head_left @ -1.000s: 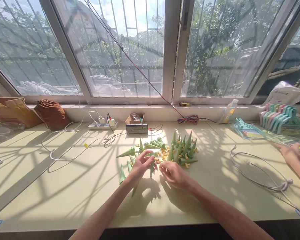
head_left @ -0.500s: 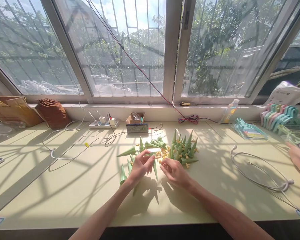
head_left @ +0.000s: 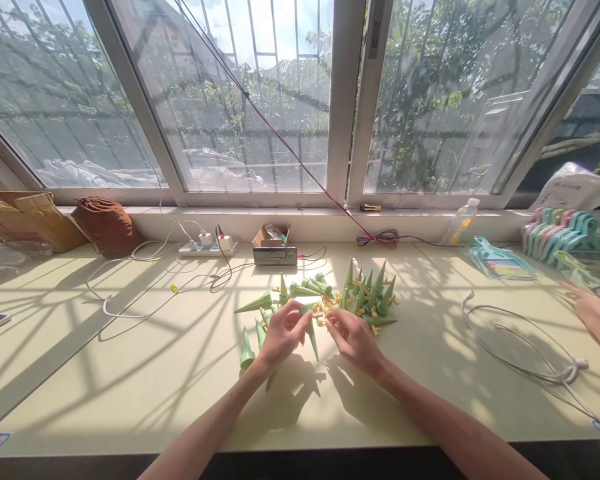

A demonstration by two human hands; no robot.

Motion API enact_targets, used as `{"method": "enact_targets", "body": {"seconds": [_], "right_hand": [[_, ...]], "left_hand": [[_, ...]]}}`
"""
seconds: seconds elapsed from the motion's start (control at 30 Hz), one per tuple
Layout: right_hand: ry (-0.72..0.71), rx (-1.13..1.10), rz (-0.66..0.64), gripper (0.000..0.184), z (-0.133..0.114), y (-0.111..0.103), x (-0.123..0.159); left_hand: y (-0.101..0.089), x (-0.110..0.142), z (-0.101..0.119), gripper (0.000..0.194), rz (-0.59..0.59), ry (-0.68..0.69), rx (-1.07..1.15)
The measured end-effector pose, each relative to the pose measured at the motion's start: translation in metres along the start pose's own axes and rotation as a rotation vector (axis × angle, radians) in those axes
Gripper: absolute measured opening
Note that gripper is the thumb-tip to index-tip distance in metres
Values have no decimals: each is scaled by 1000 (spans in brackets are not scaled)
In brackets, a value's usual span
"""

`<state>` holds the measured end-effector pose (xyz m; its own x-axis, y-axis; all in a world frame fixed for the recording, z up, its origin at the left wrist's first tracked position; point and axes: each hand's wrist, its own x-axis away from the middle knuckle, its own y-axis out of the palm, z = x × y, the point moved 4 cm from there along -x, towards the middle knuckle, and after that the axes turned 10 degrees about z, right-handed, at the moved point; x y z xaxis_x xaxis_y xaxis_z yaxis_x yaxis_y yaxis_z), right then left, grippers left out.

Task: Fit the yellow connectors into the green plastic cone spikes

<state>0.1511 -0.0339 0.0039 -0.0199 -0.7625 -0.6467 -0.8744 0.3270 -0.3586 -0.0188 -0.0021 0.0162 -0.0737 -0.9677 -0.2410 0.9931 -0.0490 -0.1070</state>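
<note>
Fingers of the left hand (head_left: 281,333) are pinching a green spike (head_left: 313,340) at centre frame, its smooth tapered body pointing downward, presumably presenting the wide end to the right hand (head_left: 354,339), whose fingertips are nearly meeting beside yellow pieces (head_left: 331,301), any hold unclear. Beyond, right of centre, matching spikes (head_left: 377,287) are standing clustered.

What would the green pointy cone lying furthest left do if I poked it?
The green cone might roll in a curve, since it lies on its side and tapers to a point. It looks stiff: its sides run straight without sagging. It's probably light, as the left hand holds a similar cone just with its fingers.
</note>
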Motion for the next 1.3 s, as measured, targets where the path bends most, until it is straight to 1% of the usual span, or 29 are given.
{"method": "enact_targets", "body": {"seconds": [0.3,0.77,0.97,1.07,1.2,1.3], "right_hand": [[6,-1,8,14,0,0,0],[19,-17,31,13,-5,-3,-1],[3,-37,37,13,-6,-4,-1],[3,-42,86,13,-4,-6,-1],[1,-53,203,13,-5,-10,-1],[-9,-46,241,12,-6,-12,-2]], "left_hand": [[1,1,1,26,-29,19,-24],[1,1,-4,24,-27,46,-43],[2,0,-6,24,-17,66,-36],[1,0,-9,23,-3,72,-34],[1,-1,-12,22,11,84,-24],[0,0,-13,22,2,103,-13]]}}
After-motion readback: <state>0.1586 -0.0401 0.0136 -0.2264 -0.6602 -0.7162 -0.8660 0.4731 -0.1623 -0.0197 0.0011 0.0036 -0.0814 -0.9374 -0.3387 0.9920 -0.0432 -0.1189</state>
